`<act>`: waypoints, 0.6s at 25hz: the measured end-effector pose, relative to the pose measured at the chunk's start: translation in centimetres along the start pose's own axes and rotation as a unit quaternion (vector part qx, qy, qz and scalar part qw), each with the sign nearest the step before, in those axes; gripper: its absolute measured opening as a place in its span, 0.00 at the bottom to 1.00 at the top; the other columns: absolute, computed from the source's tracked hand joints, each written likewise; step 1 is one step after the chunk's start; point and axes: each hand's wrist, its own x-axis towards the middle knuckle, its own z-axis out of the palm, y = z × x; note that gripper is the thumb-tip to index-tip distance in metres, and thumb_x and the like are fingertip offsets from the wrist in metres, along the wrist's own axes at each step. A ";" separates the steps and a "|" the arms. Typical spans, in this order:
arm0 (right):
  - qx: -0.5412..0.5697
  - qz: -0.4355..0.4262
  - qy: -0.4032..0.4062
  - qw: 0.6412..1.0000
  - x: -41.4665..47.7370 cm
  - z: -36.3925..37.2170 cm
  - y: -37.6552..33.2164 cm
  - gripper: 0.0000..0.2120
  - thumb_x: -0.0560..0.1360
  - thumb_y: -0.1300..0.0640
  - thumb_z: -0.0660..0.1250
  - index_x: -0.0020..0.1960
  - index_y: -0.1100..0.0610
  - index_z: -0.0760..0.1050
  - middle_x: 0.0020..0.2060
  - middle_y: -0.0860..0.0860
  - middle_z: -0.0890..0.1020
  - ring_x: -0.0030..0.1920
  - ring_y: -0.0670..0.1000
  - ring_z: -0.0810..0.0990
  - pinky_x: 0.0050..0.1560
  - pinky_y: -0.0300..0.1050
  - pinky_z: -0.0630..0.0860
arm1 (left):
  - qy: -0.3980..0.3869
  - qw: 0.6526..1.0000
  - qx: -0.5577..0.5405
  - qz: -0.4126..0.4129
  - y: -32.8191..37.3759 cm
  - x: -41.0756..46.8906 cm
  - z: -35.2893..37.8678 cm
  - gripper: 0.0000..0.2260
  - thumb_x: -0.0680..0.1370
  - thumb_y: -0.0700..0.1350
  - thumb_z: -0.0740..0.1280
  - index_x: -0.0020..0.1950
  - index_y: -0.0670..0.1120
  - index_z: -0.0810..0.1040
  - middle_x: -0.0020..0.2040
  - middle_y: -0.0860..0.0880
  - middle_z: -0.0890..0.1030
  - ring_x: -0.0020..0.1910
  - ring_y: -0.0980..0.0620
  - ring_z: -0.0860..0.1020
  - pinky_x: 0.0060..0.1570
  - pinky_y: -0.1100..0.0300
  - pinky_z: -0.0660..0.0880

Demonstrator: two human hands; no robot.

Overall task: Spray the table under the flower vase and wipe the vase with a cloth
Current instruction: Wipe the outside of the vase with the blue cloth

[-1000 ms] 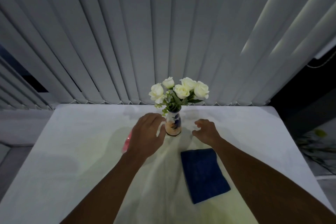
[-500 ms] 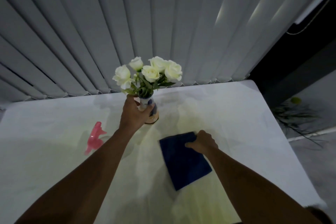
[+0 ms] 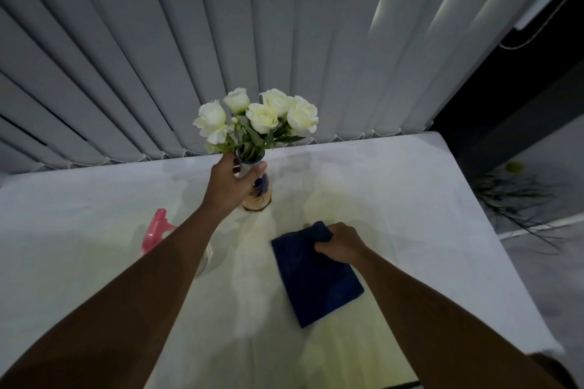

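No text, label, brand, number or sign can be read anywhere. The vase (image 3: 260, 191) carries only a blue painted motif, with no lettering that can be made out. Nothing is seen printed on the pink spray bottle (image 3: 155, 230) or the blue cloth (image 3: 316, 275).

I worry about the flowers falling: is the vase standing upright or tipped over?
Upright. The vase has its base on the table, roses pointing up, left hand around its neck.
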 end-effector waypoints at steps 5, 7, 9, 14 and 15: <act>0.164 -0.039 -0.057 0.984 -2.0 -1.8 -0.3 0.14 0.76 0.51 0.67 0.60 0.54 0.78 0.54 0.53 0.83 0.53 0.53 0.82 0.58 0.51 0.80 | 0.042 0.998 -0.021 0.034 2.9 -0.7 -1.8 0.20 0.77 0.51 0.76 0.65 0.43 0.79 0.56 0.52 0.81 0.53 0.55 0.78 0.45 0.71 0.72; 0.207 -0.037 -0.046 0.977 -3.2 -3.5 -0.9 0.12 0.77 0.50 0.70 0.57 0.53 0.78 0.53 0.53 0.83 0.53 0.54 0.82 0.57 0.51 0.80 | 0.051 0.997 -0.028 0.051 4.5 -1.2 -3.0 0.19 0.76 0.51 0.76 0.63 0.43 0.80 0.55 0.51 0.83 0.52 0.54 0.80 0.43 0.73 0.71; 0.237 -0.041 -0.006 0.971 -4.8 -6.1 -2.2 0.11 0.77 0.49 0.71 0.54 0.55 0.80 0.52 0.55 0.84 0.51 0.54 0.82 0.55 0.50 0.79 | 0.060 0.995 -0.050 0.057 6.3 -1.3 -4.3 0.19 0.75 0.52 0.77 0.61 0.43 0.82 0.56 0.48 0.86 0.54 0.51 0.83 0.50 0.64 0.77; 0.355 -0.126 0.198 0.905 -10.5 -14.5 -9.2 0.12 0.78 0.50 0.70 0.41 0.57 0.79 0.42 0.55 0.84 0.48 0.57 0.83 0.43 0.46 0.77 | 0.079 0.993 -0.074 0.052 13.5 -1.5 -8.6 0.09 0.69 0.50 0.81 0.46 0.51 0.86 0.44 0.53 0.88 0.47 0.53 0.85 0.52 0.54 0.83; 0.368 -0.160 0.245 0.883 -12.0 -16.1 -11.2 0.12 0.78 0.50 0.69 0.39 0.56 0.78 0.40 0.55 0.84 0.48 0.58 0.83 0.43 0.47 0.78 | 0.076 0.992 -0.081 0.053 15.1 -1.7 -9.4 0.08 0.68 0.50 0.81 0.43 0.52 0.86 0.43 0.55 0.88 0.45 0.55 0.85 0.51 0.55 0.83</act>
